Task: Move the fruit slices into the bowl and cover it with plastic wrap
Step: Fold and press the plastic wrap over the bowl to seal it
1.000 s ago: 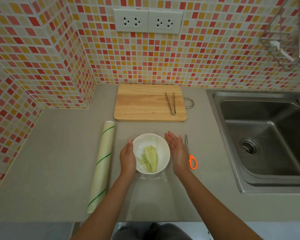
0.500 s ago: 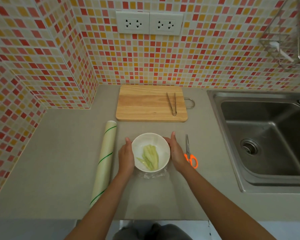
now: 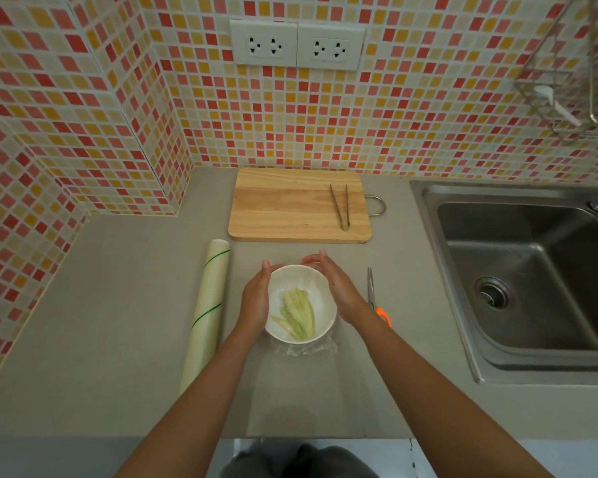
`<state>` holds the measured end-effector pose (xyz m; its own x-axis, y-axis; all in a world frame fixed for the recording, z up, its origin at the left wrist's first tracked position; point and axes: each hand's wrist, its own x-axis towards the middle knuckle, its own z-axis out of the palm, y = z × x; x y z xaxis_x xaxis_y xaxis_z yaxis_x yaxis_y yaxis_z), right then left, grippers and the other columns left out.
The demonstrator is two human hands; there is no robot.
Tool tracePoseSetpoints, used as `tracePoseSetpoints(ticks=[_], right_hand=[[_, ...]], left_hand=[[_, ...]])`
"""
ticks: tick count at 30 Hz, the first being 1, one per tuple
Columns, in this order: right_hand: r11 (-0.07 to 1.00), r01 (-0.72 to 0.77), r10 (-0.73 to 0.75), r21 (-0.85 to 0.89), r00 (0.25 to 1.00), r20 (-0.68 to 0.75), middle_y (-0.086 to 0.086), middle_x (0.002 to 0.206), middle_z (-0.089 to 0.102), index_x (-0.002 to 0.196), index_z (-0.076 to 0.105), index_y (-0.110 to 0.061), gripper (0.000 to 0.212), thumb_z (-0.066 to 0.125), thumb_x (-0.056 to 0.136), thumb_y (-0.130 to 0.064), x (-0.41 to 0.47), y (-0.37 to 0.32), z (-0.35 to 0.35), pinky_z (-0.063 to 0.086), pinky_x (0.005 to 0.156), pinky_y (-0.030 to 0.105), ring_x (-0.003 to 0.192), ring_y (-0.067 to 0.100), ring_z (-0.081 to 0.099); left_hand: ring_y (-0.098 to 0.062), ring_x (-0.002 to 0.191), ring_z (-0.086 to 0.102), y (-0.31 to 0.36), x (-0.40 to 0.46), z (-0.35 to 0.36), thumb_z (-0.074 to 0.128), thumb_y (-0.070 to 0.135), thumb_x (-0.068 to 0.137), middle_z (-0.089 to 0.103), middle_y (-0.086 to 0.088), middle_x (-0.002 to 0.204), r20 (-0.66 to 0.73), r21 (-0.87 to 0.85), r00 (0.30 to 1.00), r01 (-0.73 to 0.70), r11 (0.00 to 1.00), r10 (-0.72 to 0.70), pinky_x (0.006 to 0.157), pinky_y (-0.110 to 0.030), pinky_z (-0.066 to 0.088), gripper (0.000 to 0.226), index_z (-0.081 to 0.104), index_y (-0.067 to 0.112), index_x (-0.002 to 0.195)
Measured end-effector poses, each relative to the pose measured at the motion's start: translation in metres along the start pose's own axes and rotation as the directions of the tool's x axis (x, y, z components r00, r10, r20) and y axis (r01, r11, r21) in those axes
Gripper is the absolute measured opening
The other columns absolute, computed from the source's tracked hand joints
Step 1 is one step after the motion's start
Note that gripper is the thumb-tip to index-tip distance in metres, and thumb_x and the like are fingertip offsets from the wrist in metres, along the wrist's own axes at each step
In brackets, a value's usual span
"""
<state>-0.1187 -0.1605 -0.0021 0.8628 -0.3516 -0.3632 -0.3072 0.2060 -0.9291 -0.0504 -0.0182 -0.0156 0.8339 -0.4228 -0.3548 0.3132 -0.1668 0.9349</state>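
A white bowl (image 3: 320,327) sits on the grey counter, holding several pale green fruit slices (image 3: 297,313). Clear plastic wrap (image 3: 306,350) lies over the bowl and bunches out at its near edge. My left hand (image 3: 256,298) presses flat against the bowl's left side. My right hand (image 3: 335,288) cups the bowl's right and far rim, fingers curled over the top edge. The roll of plastic wrap (image 3: 206,313) lies lengthwise to the left of the bowl.
A wooden cutting board (image 3: 290,205) with metal tongs (image 3: 340,210) lies behind the bowl. Orange-handled scissors (image 3: 375,298) lie just right of my right hand. A steel sink (image 3: 532,281) fills the right side. Tiled walls close the back and left.
Both hands closed in on the bowl's sides, then slid toward its far rim; the right hand's fingers now curl over the far edge. The bowl stayed in place.
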Motion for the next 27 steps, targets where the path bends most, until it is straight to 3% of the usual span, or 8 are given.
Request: tracePoseSetpoints(ticks=[6,10,14,18,20,21,24,27], right_hand=[[0.993,-0.023,0.026,-0.115,0.999,0.025,0.004,0.109,0.070,0.114,0.067,-0.014,0.061,0.020,0.100,-0.051,0.003,0.008,-0.001,0.050,0.080,0.021,0.097,0.010,0.067],[0.990,0.032,-0.001,0.140,0.975,-0.220,0.018,0.116,0.066,0.127,0.057,-0.006,0.060,0.022,0.101,-0.047,-0.003,0.008,-0.005,0.046,0.092,0.030,0.108,0.023,0.062],[0.933,0.203,-0.052,0.296,0.893,-0.448,0.015,0.121,0.065,0.126,0.058,-0.005,0.055,0.024,0.102,-0.041,-0.033,0.022,-0.004,0.040,0.104,0.031,0.117,0.018,0.059],[0.905,0.246,-0.029,0.346,0.848,-0.528,0.008,0.119,0.064,0.120,0.060,-0.008,0.048,0.026,0.102,-0.038,-0.058,0.043,0.008,0.044,0.099,0.030,0.111,0.016,0.062],[0.922,0.210,0.015,0.325,0.820,-0.572,0.011,0.115,0.065,0.119,0.060,-0.003,0.045,0.030,0.103,-0.032,-0.059,0.050,0.014,0.046,0.096,0.034,0.106,0.021,0.062],[0.938,0.186,0.022,0.292,0.810,-0.586,0.011,0.110,0.066,0.116,0.062,-0.001,0.042,0.032,0.103,-0.028,-0.058,0.053,0.017,0.048,0.093,0.033,0.101,0.022,0.063],[0.994,0.109,-0.085,0.005,0.801,-0.593,-0.001,0.082,0.068,0.092,0.068,-0.007,0.035,0.035,0.102,-0.018,-0.049,0.060,0.025,0.047,0.072,0.017,0.079,0.013,0.059],[0.992,0.050,-0.108,-0.112,0.790,-0.604,-0.001,0.071,0.062,0.079,0.062,-0.007,0.032,0.040,0.100,-0.018,-0.035,0.059,0.024,0.042,0.063,0.024,0.069,0.013,0.054]], left_hand=[[-0.012,0.093,0.068,-0.002,-0.002,-0.001,0.026,0.058,0.097,0.075,0.005,0.094,-0.025,0.075,0.999,0.024,0.997,-0.022,0.078,-0.028,0.049,0.056,0.074,0.029,0.095],[-0.021,0.097,0.065,-0.012,-0.010,0.000,0.037,0.035,0.101,0.071,0.003,0.093,-0.177,0.023,0.984,-0.007,1.000,0.011,0.080,-0.029,0.047,0.037,0.070,0.021,0.093],[-0.020,0.102,0.062,-0.023,-0.029,0.000,0.040,0.035,0.100,0.070,0.002,0.102,-0.392,0.041,0.920,0.019,0.999,-0.001,0.088,-0.032,0.046,0.036,0.069,0.014,0.105],[-0.012,0.115,0.058,-0.017,-0.023,-0.009,0.040,0.031,0.101,0.065,0.004,0.121,-0.338,0.042,0.936,-0.084,0.996,0.093,0.100,-0.025,0.044,0.036,0.063,0.016,0.123],[-0.010,0.115,0.057,-0.012,-0.016,-0.012,0.037,0.027,0.102,0.064,0.002,0.125,-0.230,-0.003,0.970,-0.076,0.997,0.074,0.094,-0.010,0.044,0.038,0.061,0.013,0.128],[-0.011,0.114,0.057,-0.010,-0.013,-0.011,0.036,0.026,0.103,0.064,0.001,0.125,-0.197,0.008,0.978,-0.070,0.998,0.070,0.094,-0.011,0.044,0.038,0.062,0.012,0.127],[-0.025,0.112,0.061,-0.012,-0.013,-0.007,0.034,0.024,0.103,0.068,-0.009,0.118,-0.199,-0.015,0.979,-0.057,0.998,0.053,0.100,-0.038,0.047,0.039,0.066,0.007,0.117],[-0.024,0.103,0.064,-0.019,-0.015,-0.009,0.034,0.025,0.103,0.070,-0.009,0.108,-0.247,-0.015,0.967,-0.065,0.998,0.059,0.087,-0.034,0.051,0.038,0.068,0.010,0.110]])
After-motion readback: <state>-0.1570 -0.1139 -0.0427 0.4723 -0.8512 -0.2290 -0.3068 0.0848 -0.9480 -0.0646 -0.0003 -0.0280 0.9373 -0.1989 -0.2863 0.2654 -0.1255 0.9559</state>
